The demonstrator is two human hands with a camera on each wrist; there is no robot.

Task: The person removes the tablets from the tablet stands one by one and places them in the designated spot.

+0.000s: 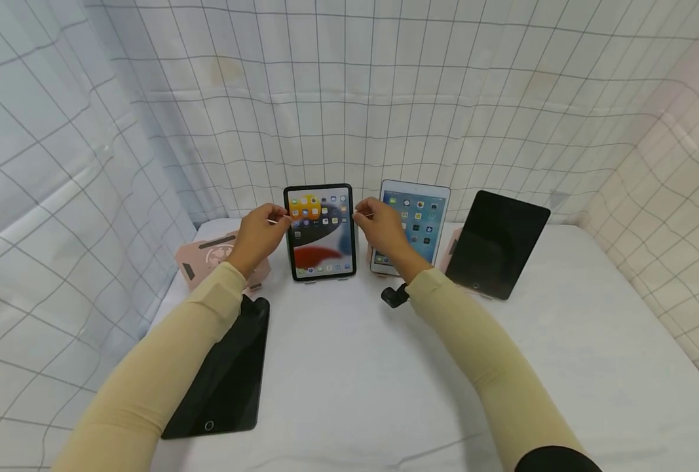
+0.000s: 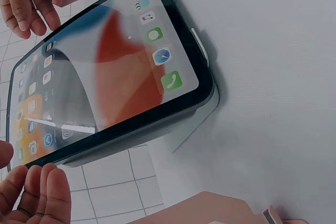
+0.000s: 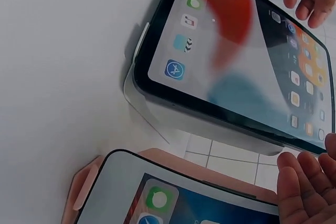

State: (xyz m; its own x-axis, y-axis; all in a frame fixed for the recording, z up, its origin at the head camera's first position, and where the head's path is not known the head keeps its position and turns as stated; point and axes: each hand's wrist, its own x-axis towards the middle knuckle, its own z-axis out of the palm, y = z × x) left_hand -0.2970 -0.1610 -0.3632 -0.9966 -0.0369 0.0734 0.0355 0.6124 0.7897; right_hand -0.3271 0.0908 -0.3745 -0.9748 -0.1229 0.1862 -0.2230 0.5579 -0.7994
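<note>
A black-framed tablet (image 1: pixel 321 233) with a lit home screen stands tilted back in the middle. My left hand (image 1: pixel 261 236) is at its left edge, and the left wrist view shows the loosely bent fingertips (image 2: pixel 52 179) right at the frame. At the opposite edge is my right hand (image 1: pixel 384 229), partly in front of a white-framed tablet (image 1: pixel 420 219). The right wrist view shows its fingertips (image 3: pixel 289 169) close beside the black frame, fingers spread and relaxed. The stand under the black-framed tablet is mostly hidden; its small lips (image 2: pixel 199 45) show along the bottom edge.
A dark-screened tablet (image 1: pixel 496 242) leans on a stand at the right. Far left lies a pink stand (image 1: pixel 207 255). Another black tablet (image 1: pixel 231 373) rests flat near the left sleeve. Beside the right forearm sits a small black object (image 1: pixel 393 297). Checked white cloth (image 1: pixel 349 85) encloses the table.
</note>
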